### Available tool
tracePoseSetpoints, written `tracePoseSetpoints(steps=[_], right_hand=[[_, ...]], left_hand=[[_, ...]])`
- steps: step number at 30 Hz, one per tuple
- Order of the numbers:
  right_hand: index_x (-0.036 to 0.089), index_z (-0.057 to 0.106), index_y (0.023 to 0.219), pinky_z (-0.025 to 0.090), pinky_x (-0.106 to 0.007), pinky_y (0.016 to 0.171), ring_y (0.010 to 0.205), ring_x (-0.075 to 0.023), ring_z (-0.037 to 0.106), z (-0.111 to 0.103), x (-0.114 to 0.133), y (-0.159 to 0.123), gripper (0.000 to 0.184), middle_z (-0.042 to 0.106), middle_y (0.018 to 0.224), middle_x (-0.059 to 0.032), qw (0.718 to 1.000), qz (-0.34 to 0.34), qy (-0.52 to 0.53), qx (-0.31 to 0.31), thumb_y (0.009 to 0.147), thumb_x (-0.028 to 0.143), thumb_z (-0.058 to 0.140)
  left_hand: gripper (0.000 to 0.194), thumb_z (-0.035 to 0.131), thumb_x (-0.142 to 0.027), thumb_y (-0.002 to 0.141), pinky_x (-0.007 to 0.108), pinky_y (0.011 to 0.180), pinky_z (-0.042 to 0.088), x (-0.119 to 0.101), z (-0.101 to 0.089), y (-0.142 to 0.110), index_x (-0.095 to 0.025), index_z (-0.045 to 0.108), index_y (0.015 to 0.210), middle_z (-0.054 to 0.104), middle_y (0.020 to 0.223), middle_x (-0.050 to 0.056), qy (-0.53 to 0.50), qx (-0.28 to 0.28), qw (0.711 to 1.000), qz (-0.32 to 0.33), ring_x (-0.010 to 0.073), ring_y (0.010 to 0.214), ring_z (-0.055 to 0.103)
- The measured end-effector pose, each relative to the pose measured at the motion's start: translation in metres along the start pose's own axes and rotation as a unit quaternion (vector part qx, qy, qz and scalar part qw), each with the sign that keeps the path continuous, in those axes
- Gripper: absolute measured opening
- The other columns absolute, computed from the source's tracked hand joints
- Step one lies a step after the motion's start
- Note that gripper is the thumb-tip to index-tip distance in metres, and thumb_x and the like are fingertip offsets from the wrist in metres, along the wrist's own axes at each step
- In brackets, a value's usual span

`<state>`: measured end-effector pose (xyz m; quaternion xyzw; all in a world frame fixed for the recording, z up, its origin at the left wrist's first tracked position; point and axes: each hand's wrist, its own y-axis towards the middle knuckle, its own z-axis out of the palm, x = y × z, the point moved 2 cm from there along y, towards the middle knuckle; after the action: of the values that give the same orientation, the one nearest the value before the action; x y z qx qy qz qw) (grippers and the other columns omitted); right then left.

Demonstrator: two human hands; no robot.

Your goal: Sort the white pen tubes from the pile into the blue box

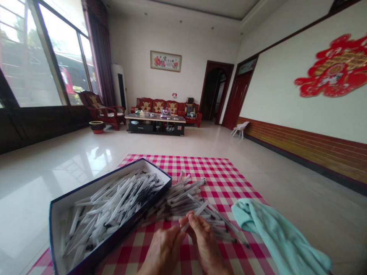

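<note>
A slim whitish pen point(202, 207) slants up and to the right from between my hands. My left hand point(164, 244) is closed at its lower end, fingers curled. My right hand point(201, 233) pinches it with the thumb and fingers farther up. Behind and beneath my hands lies a loose pile of similar translucent pens point(186, 194), some with dark tips, on a pink-and-white checked cloth point(218, 168). To the left, a dark blue box point(155, 168) with a white inside holds many more pens point(120, 202).
A mint-green cloth point(275, 229) lies crumpled at the table's right side. Beyond the table, a tiled floor point(160, 147) stretches to a low black coffee table point(156, 124), a red wooden sofa point(143, 103) and a small white chair point(240, 129).
</note>
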<state>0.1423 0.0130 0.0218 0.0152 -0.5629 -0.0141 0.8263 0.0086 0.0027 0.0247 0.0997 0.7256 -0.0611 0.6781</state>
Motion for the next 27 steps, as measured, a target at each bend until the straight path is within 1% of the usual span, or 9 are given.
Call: tracePoseSetpoints(steps=[2,5,9,12,15,19,23,25,27], right_hand=[[0.017,0.07,0.072,0.049,-0.027,0.064,0.068,-0.018,0.063,0.003,0.003,-0.001,0.022,0.07,0.071,-0.0041,0.999,0.019,0.036,0.025,0.08,0.038,0.065],[0.017,0.067,0.075,0.048,-0.027,0.055,0.057,-0.0152,0.06,0.008,0.005,-0.002,0.02,0.069,0.071,-0.0041,0.994,0.037,0.088,0.054,0.083,0.035,0.063],[0.017,0.066,0.08,0.049,-0.028,0.054,0.052,-0.0144,0.06,0.007,0.005,-0.001,0.017,0.07,0.072,-0.0051,0.99,0.041,0.119,0.07,0.082,0.033,0.064],[0.018,0.067,0.084,0.051,-0.03,0.061,0.059,-0.0157,0.063,0.002,0.002,0.003,0.015,0.071,0.072,-0.0042,0.994,0.033,0.096,0.048,0.079,0.032,0.068],[0.018,0.068,0.081,0.051,-0.03,0.067,0.067,-0.0172,0.064,-0.003,-0.003,0.006,0.016,0.071,0.071,-0.0035,0.999,0.018,0.038,0.008,0.078,0.033,0.07],[0.017,0.069,0.078,0.051,-0.031,0.07,0.071,-0.0187,0.065,-0.004,-0.006,0.007,0.02,0.071,0.074,-0.0048,1.0,0.007,0.012,-0.014,0.077,0.037,0.069],[0.017,0.069,0.079,0.051,-0.032,0.066,0.067,-0.0186,0.063,-0.001,-0.006,0.005,0.023,0.071,0.078,-0.0057,1.0,0.014,0.02,0.004,0.079,0.04,0.066],[0.017,0.069,0.075,0.05,-0.031,0.062,0.062,-0.0173,0.062,-0.001,-0.006,0.005,0.024,0.07,0.074,-0.0048,1.0,0.014,0.027,0.004,0.079,0.041,0.066],[0.017,0.068,0.072,0.049,-0.029,0.061,0.06,-0.0163,0.061,-0.002,-0.006,0.005,0.025,0.068,0.068,-0.0035,1.0,0.01,0.026,-0.002,0.079,0.04,0.066]], left_hand=[[0.039,0.06,-0.05,0.076,0.019,0.036,0.018,0.005,0.003,0.0,-0.018,0.052,0.055,0.04,0.038,-0.006,-0.129,0.091,0.983,-0.095,0.0054,0.033,0.028],[0.037,0.067,-0.052,0.068,0.017,0.03,0.01,0.011,0.008,-0.003,-0.017,0.053,0.064,0.038,0.034,-0.01,-0.315,0.167,0.908,-0.22,0.0027,0.027,0.017],[0.038,0.072,-0.05,0.063,0.016,0.029,0.01,0.012,0.011,-0.005,-0.017,0.053,0.067,0.037,0.034,-0.011,-0.382,0.193,0.871,-0.243,0.0013,0.028,0.016],[0.04,0.058,-0.055,0.076,0.017,0.031,0.015,0.009,0.008,-0.003,-0.017,0.053,0.069,0.038,0.038,-0.009,-0.263,0.16,0.934,-0.183,0.0031,0.029,0.021],[0.037,0.049,-0.048,0.086,0.019,0.039,0.024,0.004,0.002,0.0,-0.016,0.054,0.068,0.046,0.048,-0.004,0.026,0.088,0.996,-0.012,0.006,0.04,0.036],[0.026,0.043,-0.029,0.092,0.021,0.052,0.034,0.001,-0.002,-0.003,-0.018,0.056,0.072,0.057,0.064,0.0,0.339,-0.052,0.92,0.19,0.0109,0.055,0.051],[0.028,0.04,-0.023,0.092,0.023,0.059,0.037,-0.001,-0.004,-0.008,-0.021,0.059,0.071,0.057,0.069,0.003,0.462,-0.123,0.834,0.276,0.0139,0.062,0.052],[0.031,0.04,-0.023,0.091,0.025,0.062,0.036,-0.003,-0.004,-0.009,-0.02,0.059,0.067,0.056,0.067,0.003,0.441,-0.123,0.844,0.278,0.0146,0.063,0.05],[0.034,0.043,-0.03,0.09,0.024,0.058,0.034,-0.003,-0.003,-0.006,-0.019,0.056,0.061,0.053,0.062,0.002,0.347,-0.106,0.906,0.216,0.0131,0.059,0.048]])
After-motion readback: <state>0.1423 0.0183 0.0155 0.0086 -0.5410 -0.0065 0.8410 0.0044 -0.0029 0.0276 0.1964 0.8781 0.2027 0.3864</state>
